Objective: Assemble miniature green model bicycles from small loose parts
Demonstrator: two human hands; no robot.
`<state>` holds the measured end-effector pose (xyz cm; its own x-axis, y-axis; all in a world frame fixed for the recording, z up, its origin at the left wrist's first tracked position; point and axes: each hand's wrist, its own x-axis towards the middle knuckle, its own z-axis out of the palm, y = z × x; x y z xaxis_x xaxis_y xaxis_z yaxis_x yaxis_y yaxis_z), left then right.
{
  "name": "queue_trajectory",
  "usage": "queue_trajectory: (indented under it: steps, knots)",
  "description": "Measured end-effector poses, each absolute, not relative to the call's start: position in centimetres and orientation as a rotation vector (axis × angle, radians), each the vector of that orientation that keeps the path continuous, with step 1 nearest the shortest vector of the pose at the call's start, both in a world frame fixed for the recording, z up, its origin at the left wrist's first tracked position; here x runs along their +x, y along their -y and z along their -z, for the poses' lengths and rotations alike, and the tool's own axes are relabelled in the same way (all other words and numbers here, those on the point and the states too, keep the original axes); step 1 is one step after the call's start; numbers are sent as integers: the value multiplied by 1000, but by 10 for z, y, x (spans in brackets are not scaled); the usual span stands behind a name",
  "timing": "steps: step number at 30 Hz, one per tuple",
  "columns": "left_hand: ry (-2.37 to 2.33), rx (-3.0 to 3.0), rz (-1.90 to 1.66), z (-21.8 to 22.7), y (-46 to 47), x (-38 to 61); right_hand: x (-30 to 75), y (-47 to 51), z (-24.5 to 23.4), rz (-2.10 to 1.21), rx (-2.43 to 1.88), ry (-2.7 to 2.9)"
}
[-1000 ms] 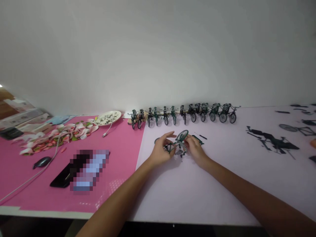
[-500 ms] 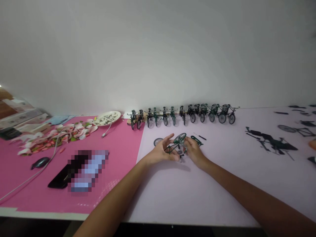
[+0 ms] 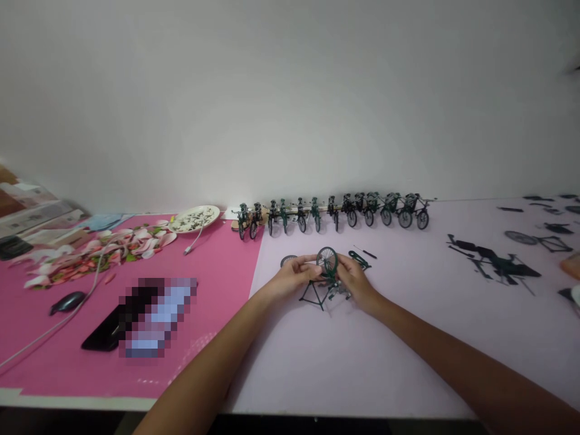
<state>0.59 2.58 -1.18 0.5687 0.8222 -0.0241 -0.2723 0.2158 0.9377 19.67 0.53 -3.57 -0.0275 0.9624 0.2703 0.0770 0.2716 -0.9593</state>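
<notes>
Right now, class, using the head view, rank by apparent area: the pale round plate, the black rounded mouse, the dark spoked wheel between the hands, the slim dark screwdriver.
1. Plate
2. Mouse and held wheel: too alike to rank
3. Screwdriver

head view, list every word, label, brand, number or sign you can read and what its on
No text can be read.
Boxes, far left: faint marks, too blurred.
Phone: pixelated over.
Held bike and bike row: too small to make out any lettering.
</notes>
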Motion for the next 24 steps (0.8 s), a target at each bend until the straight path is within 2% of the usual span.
queue_trajectory:
  steps: [12,24]
  knots:
    - [-775,1139,-881,11,-27,6,191,-5,40,-1038,-984,1434]
    - [-769,1163,-902,4,-21,6,186,0,30,-1273,-993,1224]
